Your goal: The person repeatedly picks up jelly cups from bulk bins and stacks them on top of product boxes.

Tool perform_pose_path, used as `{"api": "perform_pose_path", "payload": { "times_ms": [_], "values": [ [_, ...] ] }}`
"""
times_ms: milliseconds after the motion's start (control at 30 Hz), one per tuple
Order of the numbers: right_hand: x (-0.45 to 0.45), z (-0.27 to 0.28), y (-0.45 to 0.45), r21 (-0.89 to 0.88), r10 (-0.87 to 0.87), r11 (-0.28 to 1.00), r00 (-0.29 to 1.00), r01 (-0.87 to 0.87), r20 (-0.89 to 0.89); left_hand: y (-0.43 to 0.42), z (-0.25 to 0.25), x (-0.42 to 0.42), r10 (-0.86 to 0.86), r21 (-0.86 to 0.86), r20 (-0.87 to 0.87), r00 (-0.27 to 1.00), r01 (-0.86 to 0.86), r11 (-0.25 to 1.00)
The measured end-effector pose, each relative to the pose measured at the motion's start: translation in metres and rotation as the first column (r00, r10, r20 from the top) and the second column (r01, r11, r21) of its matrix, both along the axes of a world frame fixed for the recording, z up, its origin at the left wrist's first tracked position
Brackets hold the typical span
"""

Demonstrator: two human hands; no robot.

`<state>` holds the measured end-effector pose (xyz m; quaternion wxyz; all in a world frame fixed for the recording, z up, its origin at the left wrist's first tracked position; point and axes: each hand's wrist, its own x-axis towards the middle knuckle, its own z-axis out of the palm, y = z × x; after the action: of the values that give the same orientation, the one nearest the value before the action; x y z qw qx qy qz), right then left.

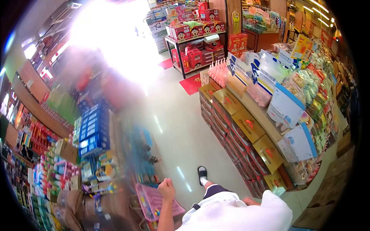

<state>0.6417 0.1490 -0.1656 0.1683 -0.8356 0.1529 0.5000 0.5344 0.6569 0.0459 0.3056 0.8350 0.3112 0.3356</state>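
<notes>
My left hand point(166, 188) is raised in a fist at the lower centre, with nothing visible in it. Below and beside it is a pink tray-like basket point(154, 198) with small colourful items. At the right edge of my white shirt point(235, 213), a small patch of skin seems to be my right hand point(250, 201); its fingers cannot be made out. A pale green item point(278, 190) shows beyond the white sleeve, too small to identify. One foot in a dark slide sandal point(202, 175) is on the floor.
Gold boxes point(246, 123) are stacked along the right display, with bagged goods above. Blue boxes point(94, 131) and packed goods line the left. A black rack point(181, 57) of red boxes stands ahead beside a red mat point(190, 84). Glare covers the upper left; the floor aisle point(169, 131) runs between displays.
</notes>
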Motion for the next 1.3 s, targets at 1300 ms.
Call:
{"api": "perform_pose_path", "payload": {
  "times_ms": [1300],
  "values": [
    [0.777,0.187,0.829,0.673,-0.65,0.74,0.241,-0.016,0.721,0.618,-0.04,0.859,-0.547,0.012,0.186,0.816,0.555,0.832]
  ]
}}
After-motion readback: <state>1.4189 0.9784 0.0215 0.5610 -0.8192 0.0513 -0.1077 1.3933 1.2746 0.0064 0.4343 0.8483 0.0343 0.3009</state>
